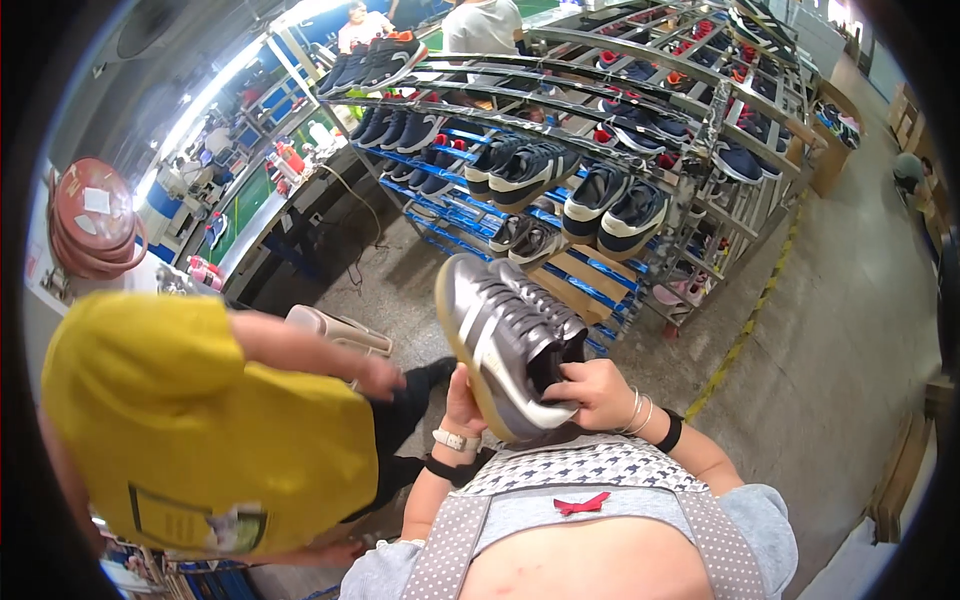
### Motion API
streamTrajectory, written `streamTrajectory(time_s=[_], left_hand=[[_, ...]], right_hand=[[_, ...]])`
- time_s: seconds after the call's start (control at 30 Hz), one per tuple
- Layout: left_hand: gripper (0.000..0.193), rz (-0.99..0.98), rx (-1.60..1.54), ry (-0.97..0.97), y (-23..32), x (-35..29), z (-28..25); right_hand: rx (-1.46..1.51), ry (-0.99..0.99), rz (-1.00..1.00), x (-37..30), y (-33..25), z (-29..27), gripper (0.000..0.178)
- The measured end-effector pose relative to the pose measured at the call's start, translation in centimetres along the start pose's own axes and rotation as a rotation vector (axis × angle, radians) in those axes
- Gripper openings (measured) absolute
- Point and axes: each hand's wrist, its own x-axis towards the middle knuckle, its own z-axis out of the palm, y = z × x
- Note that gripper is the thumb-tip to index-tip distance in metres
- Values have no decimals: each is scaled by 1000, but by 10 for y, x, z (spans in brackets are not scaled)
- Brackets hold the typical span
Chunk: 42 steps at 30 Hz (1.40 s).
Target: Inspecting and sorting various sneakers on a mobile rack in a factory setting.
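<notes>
A pair of metallic grey-brown sneakers is held up in front of my chest, toes pointing away. The nearer sneaker has pale side stripes and a tan sole; the second sneaker lies against its right side, partly hidden. My left hand is closed on the nearer shoe's sole from the left, with most of its fingers behind the shoe. At the heel end, my right hand has its fingers bent into the shoe opening and grips the collar.
A metal rack of several shoe pairs stands ahead, with blue-wrapped lower shelves. Close on my left is a person in a yellow shirt, beside a beige stool. A red hose reel hangs far left. Yellow-black floor tape runs along the right.
</notes>
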Motion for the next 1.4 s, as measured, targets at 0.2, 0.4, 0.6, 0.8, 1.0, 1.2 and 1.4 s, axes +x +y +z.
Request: streamTrajectory(time_s=[0.2, 0.4, 0.6, 0.8, 1.0, 1.2, 1.4], left_hand=[[74, 76, 160, 77, -12, 7, 7], [89, 114, 342, -149, 36, 44, 2], [64, 169, 207, -461, 130, 155, -15], [22, 227, 709, 195, 231, 274, -85], [33, 117, 1059, 44, 262, 399, -119], [66, -334, 859, -55, 229, 475, -149], [59, 286, 1091, -45, 219, 424, -148]], right_hand=[[-89, -163, -6, 1, 6, -10, 30], [-184, -74, 7, 34, 26, 7, 22], [-430, 322, -205, 122, 43, -41, 26], [-1136, 498, 120, 202, 47, -96, 14], [-1264, 236, 669, 239, 85, -134, 24], [-1498, 681, 426, 275, 100, -99, 23], [-1158, 887, 423, 240, 62, 8, 15]])
